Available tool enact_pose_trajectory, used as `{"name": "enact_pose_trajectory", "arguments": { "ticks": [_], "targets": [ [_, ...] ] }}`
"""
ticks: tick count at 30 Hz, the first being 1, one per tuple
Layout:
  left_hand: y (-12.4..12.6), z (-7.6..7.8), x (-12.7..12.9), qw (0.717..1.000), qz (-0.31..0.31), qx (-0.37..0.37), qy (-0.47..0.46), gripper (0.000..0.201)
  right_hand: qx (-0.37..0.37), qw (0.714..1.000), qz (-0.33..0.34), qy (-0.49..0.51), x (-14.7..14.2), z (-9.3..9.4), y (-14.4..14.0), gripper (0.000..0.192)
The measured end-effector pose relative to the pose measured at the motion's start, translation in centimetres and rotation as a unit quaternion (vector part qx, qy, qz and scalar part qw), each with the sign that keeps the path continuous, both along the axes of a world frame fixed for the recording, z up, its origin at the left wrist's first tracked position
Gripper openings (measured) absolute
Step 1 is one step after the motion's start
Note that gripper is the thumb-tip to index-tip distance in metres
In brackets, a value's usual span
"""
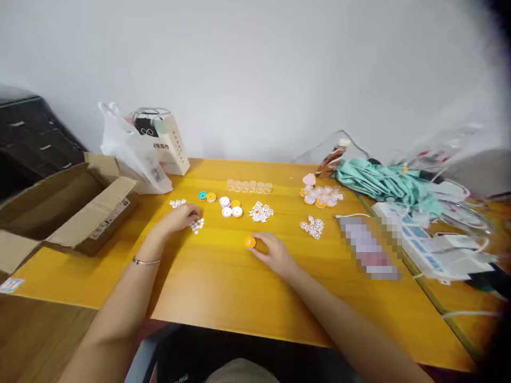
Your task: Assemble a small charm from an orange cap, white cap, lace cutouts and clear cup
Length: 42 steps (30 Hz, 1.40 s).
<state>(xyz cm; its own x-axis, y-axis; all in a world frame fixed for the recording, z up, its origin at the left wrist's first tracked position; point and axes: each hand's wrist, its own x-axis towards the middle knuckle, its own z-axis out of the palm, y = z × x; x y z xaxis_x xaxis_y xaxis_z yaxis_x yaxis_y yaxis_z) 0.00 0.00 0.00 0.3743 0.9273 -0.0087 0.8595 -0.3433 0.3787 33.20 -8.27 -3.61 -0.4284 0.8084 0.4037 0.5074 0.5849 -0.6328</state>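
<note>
My right hand (275,254) pinches a round orange cap (249,242) between thumb and fingers, low over the middle of the table. My left hand (182,217) has its fingers curled together beside a small pile of white round pieces (196,226); whatever the fingertips hold is hidden. Behind that hand lie small white square pieces (177,202). Farther back are a teal cap (203,196) and an orange cap (211,197). Several white caps (227,212) sit in a cluster with another orange one. White openwork pieces (261,212) are heaped to their right.
Clear ring-like cups (249,186) stand in a row at the back. More white lattice pieces (313,227) and bagged caps (321,197) lie right. An open cardboard box (107,213) flanks the left side. A power strip (419,239) and green cloth (387,183) are far right.
</note>
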Motion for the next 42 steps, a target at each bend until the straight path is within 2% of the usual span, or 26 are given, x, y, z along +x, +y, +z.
{"name": "enact_pose_trajectory", "arguments": {
  "ticks": [7, 15, 22, 27, 34, 42],
  "targets": [
    [-0.1, -0.4, 0.3, 1.000, -0.003, -0.006, -0.004, 0.018, 0.000, 1.000, -0.006, 0.005, -0.1, -0.1, 0.1, 0.027],
    [-0.5, 0.4, 0.9, 1.000, -0.022, -0.004, -0.015, 0.019, 0.002, 1.000, -0.004, 0.000, 0.0, 0.1, 0.1, 0.024],
    [-1.1, 0.5, 1.5, 0.994, -0.031, -0.062, -0.085, 0.019, -0.001, 1.000, -0.004, -0.003, 0.0, 0.1, 0.0, 0.024],
    [-1.4, 0.3, 2.1, 0.994, -0.030, -0.073, -0.080, 0.016, -0.001, 1.000, -0.004, -0.002, 0.0, -0.1, 0.1, 0.023],
    [-1.8, 0.8, 2.7, 0.996, -0.035, -0.052, -0.066, 0.012, -0.007, 1.000, -0.002, -0.005, 0.1, -0.1, 0.1, 0.024],
    [-1.9, 1.4, 3.3, 0.998, -0.062, 0.004, -0.031, 0.011, -0.001, 1.000, -0.008, -0.006, 0.0, 0.0, 0.1, 0.025]
  ]
}}
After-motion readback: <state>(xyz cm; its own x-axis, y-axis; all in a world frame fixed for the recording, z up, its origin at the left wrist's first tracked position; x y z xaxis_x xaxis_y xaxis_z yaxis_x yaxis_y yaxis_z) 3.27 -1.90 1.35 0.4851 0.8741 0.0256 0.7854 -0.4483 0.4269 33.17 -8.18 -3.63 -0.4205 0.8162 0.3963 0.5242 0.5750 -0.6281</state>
